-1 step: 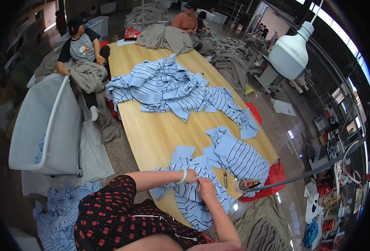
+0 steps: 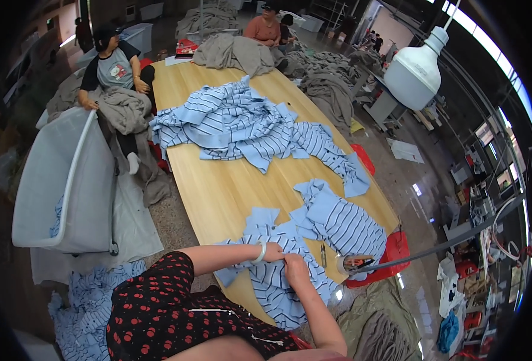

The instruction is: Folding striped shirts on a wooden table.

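Observation:
A light blue garment with dark stripes (image 2: 275, 304) lies spread at the near end of the table, partly over its edge. My left hand (image 2: 272, 252), with a pale bangle at the wrist, is closed on its cloth. Close beside it, my right hand (image 2: 295, 268) pinches the same garment. What lies between the fingertips is too small to make out. Just right of my hands is a small pair of thread snips (image 2: 323, 255). Another striped garment (image 2: 345, 221) rests beyond them, near a clear cup of tools (image 2: 355, 263) at the table's right edge.
A heap of striped garments (image 2: 230, 123) covers the wooden table's (image 2: 206, 186) middle. At left stand a white wheeled bin (image 2: 52, 180) and a seated person (image 2: 116, 72) touching its rim. A large bulb (image 2: 413, 75) hangs at right. Striped clothes (image 2: 91, 307) lie on the floor.

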{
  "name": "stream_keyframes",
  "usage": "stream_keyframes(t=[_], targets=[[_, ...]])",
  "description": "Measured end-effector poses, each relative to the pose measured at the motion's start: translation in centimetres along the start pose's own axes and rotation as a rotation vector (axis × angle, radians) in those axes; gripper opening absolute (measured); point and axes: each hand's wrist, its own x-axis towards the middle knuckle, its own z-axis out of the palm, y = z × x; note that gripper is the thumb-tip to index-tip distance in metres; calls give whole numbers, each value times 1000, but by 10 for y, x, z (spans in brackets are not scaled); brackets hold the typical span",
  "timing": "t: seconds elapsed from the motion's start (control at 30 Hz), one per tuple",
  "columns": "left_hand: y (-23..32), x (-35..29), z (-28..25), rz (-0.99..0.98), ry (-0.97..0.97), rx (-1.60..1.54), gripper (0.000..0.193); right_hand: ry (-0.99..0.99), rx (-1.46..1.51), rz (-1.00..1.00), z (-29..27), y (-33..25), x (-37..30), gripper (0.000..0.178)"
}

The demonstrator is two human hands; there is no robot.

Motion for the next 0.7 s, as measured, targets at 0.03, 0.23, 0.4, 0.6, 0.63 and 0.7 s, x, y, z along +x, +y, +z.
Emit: stream_keyframes(t=[0.03, 0.23, 0.4, 0.6, 0.63, 0.7], targets=[[13, -9, -7, -10, -79, -38, 38, 9, 3, -53, -1, 1, 0, 9], [-8, -9, 17, 106, 78, 191, 37, -57, -34, -71, 0, -4, 5, 10], [-5, -19, 28, 114, 248, 69, 30, -55, -3, -38, -1, -7, 6, 12], [0, -21, 27, 82, 268, 57, 27, -32, -20, 2, 4, -12, 7, 13], [0, -22, 27, 85, 278, 62, 26, -22, -13, 3, 4, -12, 7, 13], [1, -24, 27, 80, 270, 52, 26, -11, -7, 4, 6, -12, 6, 13]])
